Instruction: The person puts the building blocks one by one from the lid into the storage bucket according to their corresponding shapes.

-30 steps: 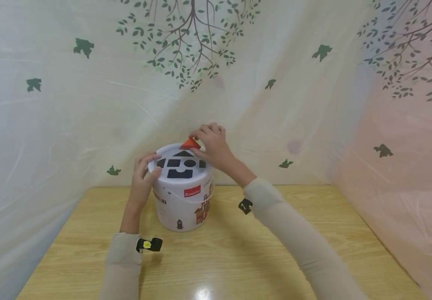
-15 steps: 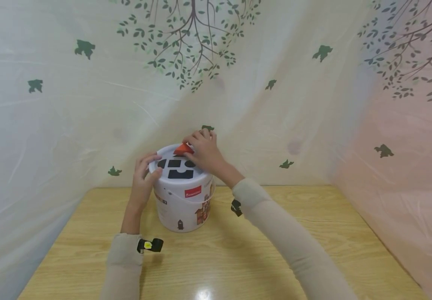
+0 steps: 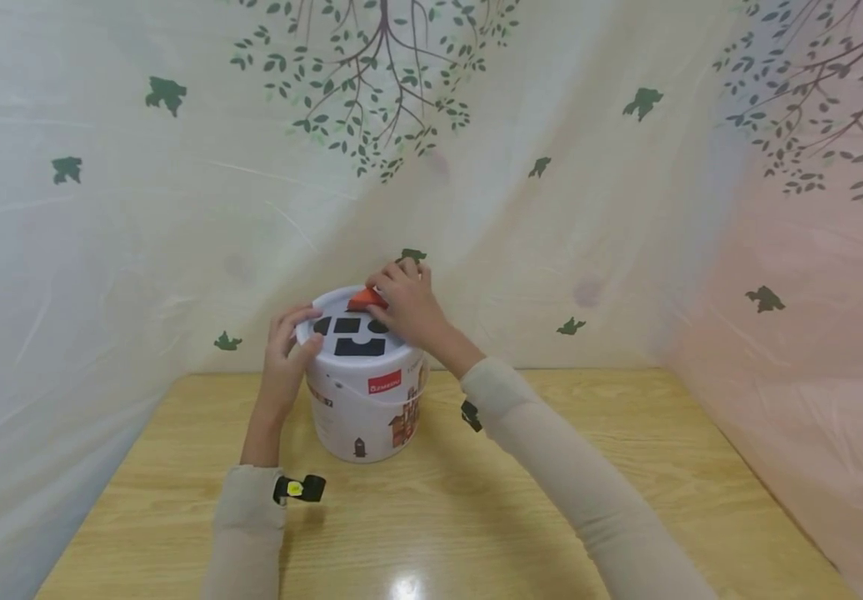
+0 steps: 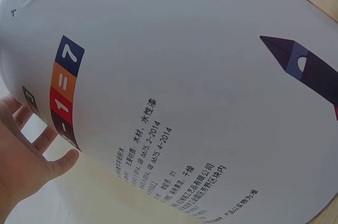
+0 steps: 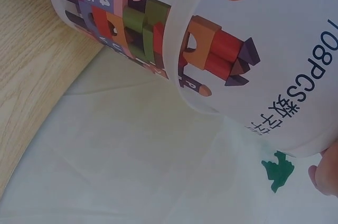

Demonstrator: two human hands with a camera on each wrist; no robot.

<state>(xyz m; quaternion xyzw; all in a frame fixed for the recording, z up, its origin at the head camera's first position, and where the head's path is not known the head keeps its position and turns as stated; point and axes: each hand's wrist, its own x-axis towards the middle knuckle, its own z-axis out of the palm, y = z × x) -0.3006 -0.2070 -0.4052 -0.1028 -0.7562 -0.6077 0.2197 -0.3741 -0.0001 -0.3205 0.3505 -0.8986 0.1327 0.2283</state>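
Note:
A white bucket (image 3: 341,408) with a shape-sorter lid (image 3: 326,348) stands upright near the table's back edge. Dark cut-outs of several shapes show in the lid. My right hand (image 3: 412,308) pinches an orange-red triangular block (image 3: 364,299) low over the far part of the lid, covering the triangular hole there. Part of that block is hidden behind the fingers. On the left side, my left hand (image 3: 286,354) grips the lid's rim, thumb on top. The left wrist view shows that hand (image 4: 26,155) against the bucket's printed wall (image 4: 185,76).
The bucket's pale plastic handle (image 5: 182,39) hangs across its side. A wooden table (image 3: 416,517) lies under it, and a pale curtain (image 3: 551,208) with printed leaves and birds hangs right behind the table's back edge.
My right hand has moved left and slightly down, bringing the triangular block from the lid's far right edge over the triangular hole. The left hand and the bucket have stayed put.

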